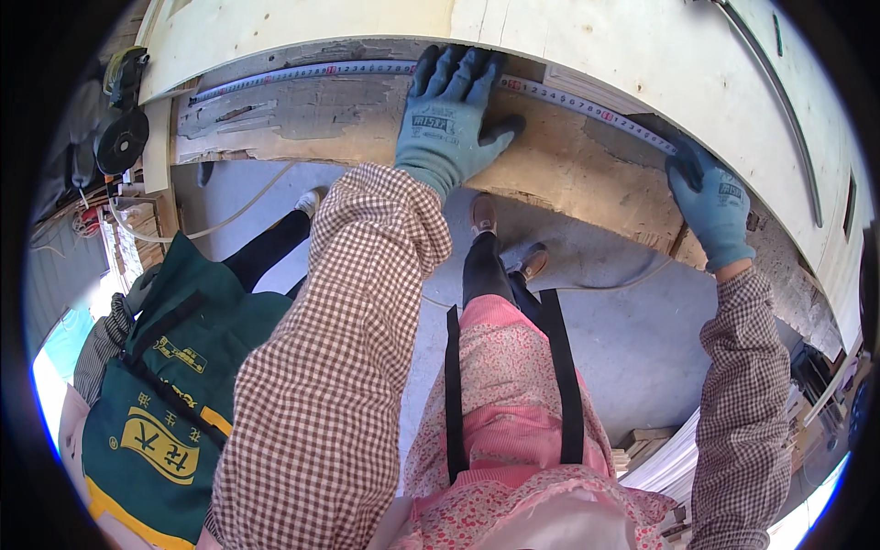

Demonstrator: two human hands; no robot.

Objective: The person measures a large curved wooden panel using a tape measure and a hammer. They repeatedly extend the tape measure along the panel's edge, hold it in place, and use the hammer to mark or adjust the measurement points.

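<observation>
At left, a green apron (137,394) is showing yellow writing (159,447). A numbered measuring tape (367,67) is lying along the beam (293,115). The left hand (449,115), in a printed blue glove (426,147), is resting open across it. The right hand (713,203) is touching its right part; the grip cannot be told.

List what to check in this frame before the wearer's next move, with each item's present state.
1. Tape measure extended along the worn board: ok.
2. Left hand across the tape measure: ok, fingers spread.
3. Right hand at the tape measure's right-hand stretch: ok.
4. Tape measure's left end hooked or anchored: cannot tell, too small.
5. Both hands gloved: ok.
6. Co-worker's green apron apart from the tape measure: ok.
</observation>
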